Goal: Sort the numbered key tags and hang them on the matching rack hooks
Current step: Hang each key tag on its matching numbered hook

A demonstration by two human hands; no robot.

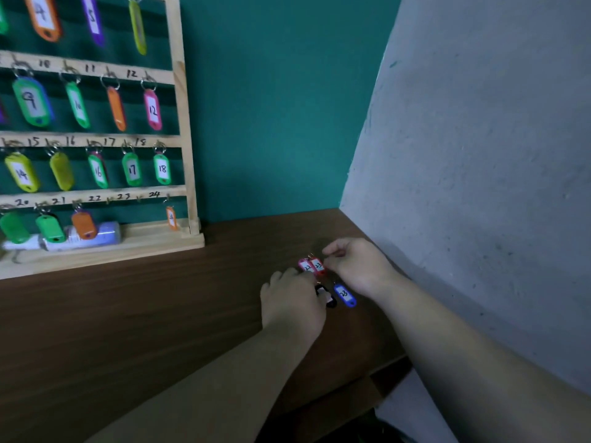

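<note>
On the brown table near the grey wall lie several loose key tags: a pink tag (305, 266) marked 22, a red tag (318, 265) marked 23, a blue tag (344, 294) marked 23 and a black tag (327, 297). My left hand (292, 302) lies knuckles up with its curled fingers at the black tag and the lower end of the pink tag. My right hand (358, 266) has its curled fingertips at the red tag's right edge. The wooden rack (184, 123) stands at the left, full of hanging numbered tags; the hooks under 22 and 23 are bare.
A grey wall (479, 155) rises close on the right and a teal wall (271, 107) stands behind. A white tube (105, 233) lies on the rack's base. The table's front edge drops off at the lower right.
</note>
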